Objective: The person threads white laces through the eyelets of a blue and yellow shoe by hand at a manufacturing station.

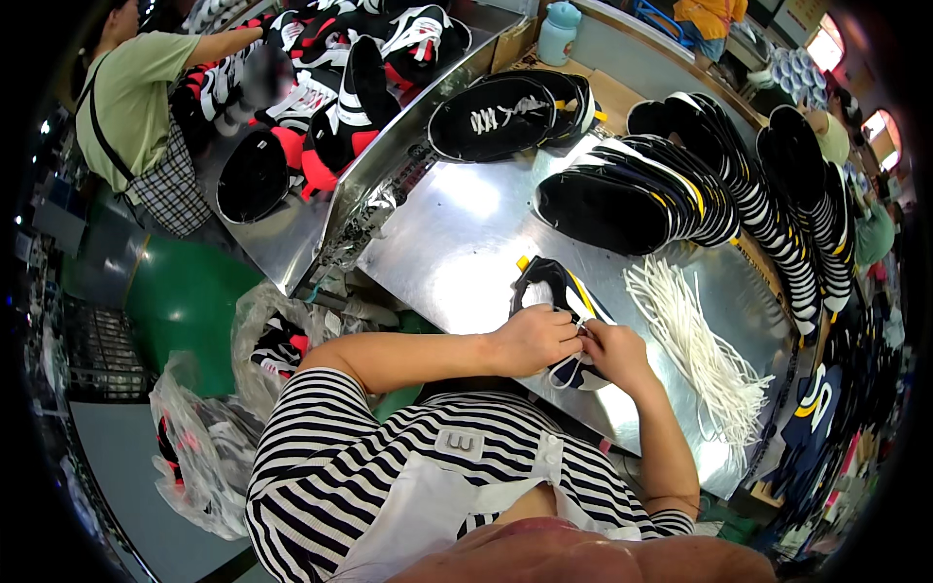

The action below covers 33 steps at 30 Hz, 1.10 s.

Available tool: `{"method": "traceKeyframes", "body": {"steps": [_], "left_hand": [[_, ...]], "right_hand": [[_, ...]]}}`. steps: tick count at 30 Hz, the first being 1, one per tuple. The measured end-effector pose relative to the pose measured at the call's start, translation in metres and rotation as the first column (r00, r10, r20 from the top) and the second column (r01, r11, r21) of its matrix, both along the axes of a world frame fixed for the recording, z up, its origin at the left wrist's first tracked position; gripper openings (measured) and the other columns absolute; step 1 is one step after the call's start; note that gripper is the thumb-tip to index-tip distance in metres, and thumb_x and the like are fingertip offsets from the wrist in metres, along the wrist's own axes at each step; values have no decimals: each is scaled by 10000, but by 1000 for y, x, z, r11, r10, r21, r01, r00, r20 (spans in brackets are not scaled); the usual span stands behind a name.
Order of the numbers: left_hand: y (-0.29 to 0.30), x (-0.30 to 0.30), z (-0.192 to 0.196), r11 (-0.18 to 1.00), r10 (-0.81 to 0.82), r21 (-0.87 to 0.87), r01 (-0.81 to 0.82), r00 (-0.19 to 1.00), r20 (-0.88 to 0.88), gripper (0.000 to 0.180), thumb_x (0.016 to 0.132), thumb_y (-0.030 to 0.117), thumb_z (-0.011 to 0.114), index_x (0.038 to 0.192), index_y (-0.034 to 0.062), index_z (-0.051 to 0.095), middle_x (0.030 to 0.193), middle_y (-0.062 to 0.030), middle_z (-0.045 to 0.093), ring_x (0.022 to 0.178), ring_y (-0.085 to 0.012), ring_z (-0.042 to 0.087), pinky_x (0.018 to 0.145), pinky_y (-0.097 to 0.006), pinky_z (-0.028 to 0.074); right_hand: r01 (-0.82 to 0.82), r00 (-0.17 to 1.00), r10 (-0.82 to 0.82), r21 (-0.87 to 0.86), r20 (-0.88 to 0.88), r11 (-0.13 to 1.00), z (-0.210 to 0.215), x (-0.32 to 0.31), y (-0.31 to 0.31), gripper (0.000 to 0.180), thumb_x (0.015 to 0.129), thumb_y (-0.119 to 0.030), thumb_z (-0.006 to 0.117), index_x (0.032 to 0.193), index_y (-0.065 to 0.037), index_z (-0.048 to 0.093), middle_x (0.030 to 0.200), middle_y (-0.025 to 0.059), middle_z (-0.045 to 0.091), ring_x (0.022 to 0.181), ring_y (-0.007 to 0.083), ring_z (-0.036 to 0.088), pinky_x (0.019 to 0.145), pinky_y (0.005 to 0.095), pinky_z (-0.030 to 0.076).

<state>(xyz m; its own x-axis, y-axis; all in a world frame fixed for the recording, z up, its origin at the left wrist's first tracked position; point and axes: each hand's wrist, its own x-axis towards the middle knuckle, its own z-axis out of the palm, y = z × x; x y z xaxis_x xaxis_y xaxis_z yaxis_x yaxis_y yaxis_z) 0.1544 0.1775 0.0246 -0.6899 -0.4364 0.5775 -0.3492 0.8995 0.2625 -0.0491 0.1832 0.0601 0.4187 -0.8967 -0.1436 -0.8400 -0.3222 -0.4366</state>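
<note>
Your left hand (pixel 533 340) and right hand (pixel 617 354) pinch a lace (pixel 583 325) on the shoe (pixel 552 282), apparently partly laced. Spare laces (pixel 692 350) remain at 3 o'clock, stacked shoes (pixel 632 199) at 1 o'clock.

Bright windows (pixel 826 45) glow beyond a shiny metal table (pixel 457 257) and green floor (pixel 194 306).

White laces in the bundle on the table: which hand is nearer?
The right. The right hand is at the shoe, just left of the laces; the left hand is also at the shoe, farther left.
</note>
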Motion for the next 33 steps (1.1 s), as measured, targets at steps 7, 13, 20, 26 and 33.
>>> {"method": "traceKeyframes", "body": {"steps": [7, 13, 20, 26, 33], "left_hand": [[3, 0, -5, 996, 87, 31, -88, 996, 17, 86, 725, 142, 618, 787, 89, 591, 746, -27, 552, 717, -204, 576, 591, -330, 439], [0, 1, -9, 999, 43, 19, -43, 999, 12, 222, 669, 56, 671, 890, 73, 669, 728, -12, 567, 695, -183, 582, 574, -316, 414], [-6, -5, -9, 999, 36, 37, -36, 999, 5, 119, 712, 88, 652, 830, 76, 642, 705, -15, 532, 666, -180, 551, 549, -308, 400], [-11, -1, 3, 973, -38, 229, 26, 998, 51, 136, 705, 55, 668, 835, 75, 633, 736, -35, 561, 707, -218, 581, 608, -332, 473], [-13, -2, 9, 918, -109, 393, 53, 987, 122, 265, 783, 92, 730, 1036, 71, 656, 823, -77, 625, 772, -277, 617, 660, -372, 493]], "right_hand": [[145, 972, -178, 205, 152, 968, -15, -4, -4, 194, 913, -296, 611, 929, -120, 691, 710, 153, 638, 676, 373, 621, 592, 452, 465], [203, 916, -285, 285, 283, 937, 2, -5, 1, 179, 884, -241, 646, 986, -110, 714, 731, 82, 681, 672, 263, 652, 611, 369, 479], [233, 805, -397, 380, 441, 895, -17, -2, -2, 157, 845, -64, 698, 994, -17, 691, 806, 28, 688, 738, 84, 615, 690, 234, 494], [555, 398, -275, 9, 875, 832, 27, -50, -30, 173, 891, -128, 691, 1031, -35, 731, 893, 27, 723, 780, 95, 651, 702, 233, 505], [601, 431, -310, -13, 847, 799, 19, -69, -6, 139, 885, -101, 688, 1011, -76, 740, 841, -48, 674, 638, 0, 447, 563, 187, 339]]}}
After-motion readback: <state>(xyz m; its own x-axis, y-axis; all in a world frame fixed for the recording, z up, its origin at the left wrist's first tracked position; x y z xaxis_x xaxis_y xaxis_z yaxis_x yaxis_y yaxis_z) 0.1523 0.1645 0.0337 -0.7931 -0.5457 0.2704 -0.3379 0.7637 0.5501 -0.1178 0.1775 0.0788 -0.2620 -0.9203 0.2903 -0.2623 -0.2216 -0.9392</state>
